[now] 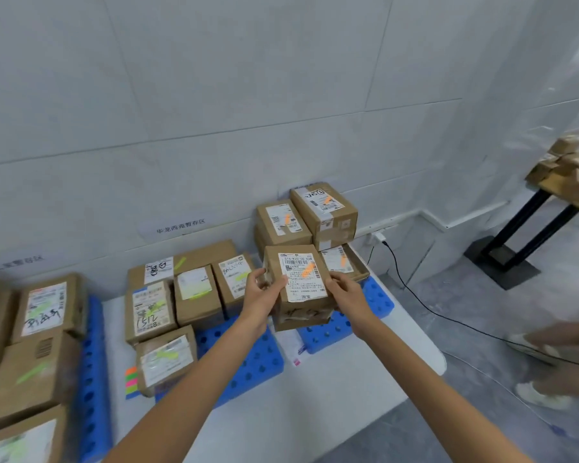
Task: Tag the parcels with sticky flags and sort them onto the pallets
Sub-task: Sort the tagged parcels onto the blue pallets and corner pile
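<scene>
- White tiled wall (214,95) behind blue pallet (375,295).
- Parcel (298,289) label-up, long axis pointing toward wall, above pallet's front edge.
- Left hand (264,289) and right hand (345,292) clasp its sides.

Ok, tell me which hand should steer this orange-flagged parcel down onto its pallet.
Probably the right hand. It grips the held parcel on the side nearest the orange-flagged boxes on the right blue pallet. The left hand sits toward the green-flagged group.
</scene>
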Demonstrator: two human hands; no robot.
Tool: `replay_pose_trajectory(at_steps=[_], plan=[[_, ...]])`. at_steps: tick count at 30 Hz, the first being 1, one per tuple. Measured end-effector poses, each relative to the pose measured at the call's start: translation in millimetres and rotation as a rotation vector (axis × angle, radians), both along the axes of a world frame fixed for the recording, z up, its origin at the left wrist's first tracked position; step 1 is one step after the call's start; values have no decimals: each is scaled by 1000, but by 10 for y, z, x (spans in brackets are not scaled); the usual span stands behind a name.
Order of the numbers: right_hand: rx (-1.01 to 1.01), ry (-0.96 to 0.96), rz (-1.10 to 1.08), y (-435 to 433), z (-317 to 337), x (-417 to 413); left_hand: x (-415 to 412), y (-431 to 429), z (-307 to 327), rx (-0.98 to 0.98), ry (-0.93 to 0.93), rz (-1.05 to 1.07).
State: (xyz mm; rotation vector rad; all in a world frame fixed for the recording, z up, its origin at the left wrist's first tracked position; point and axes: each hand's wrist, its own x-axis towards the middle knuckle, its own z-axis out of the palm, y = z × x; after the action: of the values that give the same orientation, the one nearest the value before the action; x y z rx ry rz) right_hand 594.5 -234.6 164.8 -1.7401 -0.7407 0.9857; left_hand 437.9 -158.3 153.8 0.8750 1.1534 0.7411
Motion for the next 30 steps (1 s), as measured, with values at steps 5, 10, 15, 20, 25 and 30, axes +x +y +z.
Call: replay_pose_trajectory(at_steps=[5, 10, 15, 20, 25, 30], plan=[[-32, -76, 76, 356, -179, 451, 470, 298, -190, -47, 33, -90], [-111, -77, 172, 684, -444, 792, 772, 582, -504, -84, 78, -145], [-126, -95, 222, 875, -644, 954, 879, 715, -654, -73, 130, -169], [-59, -202, 281, 897, -674, 942, 887, 695, -640, -25, 214, -164], [-71, -278, 308, 870, -704, 941, 817, 669, -592, -11, 354, -170], [-16, -419, 351, 795, -719, 974, 691, 433, -416, 12, 432, -159]])
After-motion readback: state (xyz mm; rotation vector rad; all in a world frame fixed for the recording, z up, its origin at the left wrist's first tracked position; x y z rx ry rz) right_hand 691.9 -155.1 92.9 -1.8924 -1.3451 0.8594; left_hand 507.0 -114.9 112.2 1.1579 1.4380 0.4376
